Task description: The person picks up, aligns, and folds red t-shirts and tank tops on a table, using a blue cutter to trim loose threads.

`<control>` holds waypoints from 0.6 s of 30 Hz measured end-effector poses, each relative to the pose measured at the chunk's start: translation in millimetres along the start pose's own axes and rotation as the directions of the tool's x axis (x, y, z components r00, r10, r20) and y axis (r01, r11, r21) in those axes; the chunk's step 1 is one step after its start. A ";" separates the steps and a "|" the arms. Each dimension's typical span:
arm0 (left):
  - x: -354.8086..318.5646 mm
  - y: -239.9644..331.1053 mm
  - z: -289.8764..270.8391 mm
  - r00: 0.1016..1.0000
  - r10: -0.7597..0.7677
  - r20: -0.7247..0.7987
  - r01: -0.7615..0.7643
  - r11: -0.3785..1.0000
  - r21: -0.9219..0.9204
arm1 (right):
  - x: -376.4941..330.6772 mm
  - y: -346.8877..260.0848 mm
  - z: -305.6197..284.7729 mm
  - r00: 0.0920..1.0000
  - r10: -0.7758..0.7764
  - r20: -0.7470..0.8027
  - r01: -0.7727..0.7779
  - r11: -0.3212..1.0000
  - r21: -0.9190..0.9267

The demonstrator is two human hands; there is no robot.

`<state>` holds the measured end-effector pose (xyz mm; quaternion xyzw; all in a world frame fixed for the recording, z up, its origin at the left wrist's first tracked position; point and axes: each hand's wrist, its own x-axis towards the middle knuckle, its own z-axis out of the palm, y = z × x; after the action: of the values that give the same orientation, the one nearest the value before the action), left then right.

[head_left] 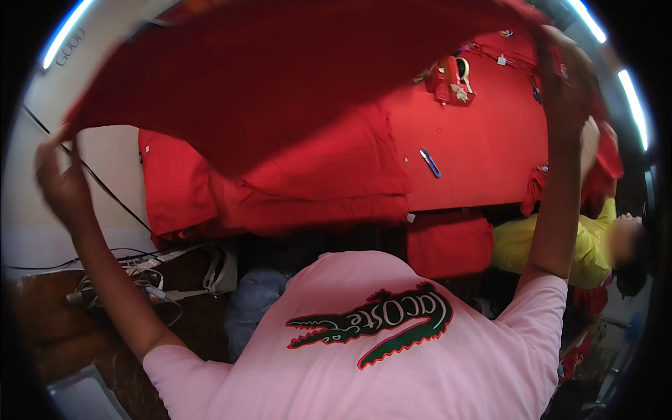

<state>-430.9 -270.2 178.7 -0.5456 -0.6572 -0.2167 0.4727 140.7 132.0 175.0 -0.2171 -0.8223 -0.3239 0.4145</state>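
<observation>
A wide red cloth (231,77) is stretched in the air between my raised hands and hangs over the table. At the far left, the fingers of my left hand (61,175) pinch one corner of it. My right hand (565,70), raised high on the right and slightly blurred, grips the other end; the cloth partly hides its fingers. Beneath lie folded red garments (336,168), partly covered by the lifted cloth and its shadow. To their right, a pair of blue-handled thread snips (431,163) rests on the red tabletop (483,161).
A red tape dispenser (451,84) stands at the back, near more red garments (507,47). On the right, a co-worker in a yellow shirt (518,245) handles red cloth. Red fabric (448,241) hangs by the table's front edge. Cables (150,276) lie at the lower left.
</observation>
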 end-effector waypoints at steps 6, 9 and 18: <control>-93.3 73.9 -28.2 0.192 -0.052 0.980 0.347 0.938 -0.018 | -88.4 -62.4 -50.2 0.395 -0.302 0.868 -0.278 0.861 0.426; -123.4 70.2 -70.2 0.015 0.110 0.994 0.785 0.614 -0.080 | -75.9 -72.9 -91.1 -0.129 -0.458 0.880 -0.659 0.702 0.269; -125.8 49.8 10.0 0.309 -0.064 0.949 0.949 0.090 -0.303 | -72.4 -35.3 10.5 0.470 -0.061 0.881 -0.881 0.035 0.472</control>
<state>-394.1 -311.1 54.7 -0.4013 -0.7087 -0.4508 -0.3654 153.7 108.5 98.3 -0.2841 -0.7819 0.5272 0.1733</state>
